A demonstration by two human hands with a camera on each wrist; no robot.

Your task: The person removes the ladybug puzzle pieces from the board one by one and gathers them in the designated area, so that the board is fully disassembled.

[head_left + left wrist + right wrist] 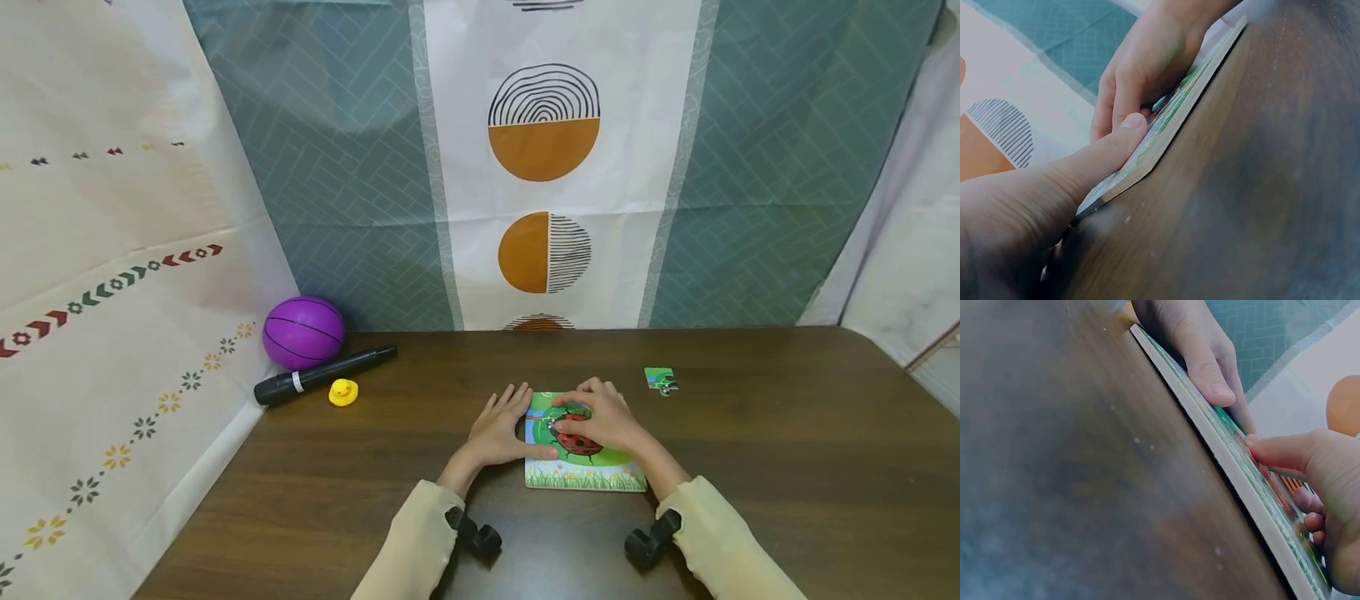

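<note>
A jigsaw puzzle board (pixel 585 478) with a red ladybug on a green leaf lies flat on the table. My left hand (pixel 498 435) rests at its left side, fingers stretched forward along the edge and thumb laid over the top face. The right hand (pixel 609 418) is over the upper right of the board, with bent fingers; its thumb and index fingertips touch the picture near the ladybug's head. Whether a piece is between them cannot be made out. Farther back on the right lies a loose puzzle piece (pixel 660 379), green and blue, apart from both hands.
On the table's far left are a purple ball (pixel 303 333), a black stick-like object with a white band (pixel 324 375) and a yellow rubber duck (pixel 343 392). A patterned cloth (pixel 375 167) hangs behind the brown table (pixel 787 467).
</note>
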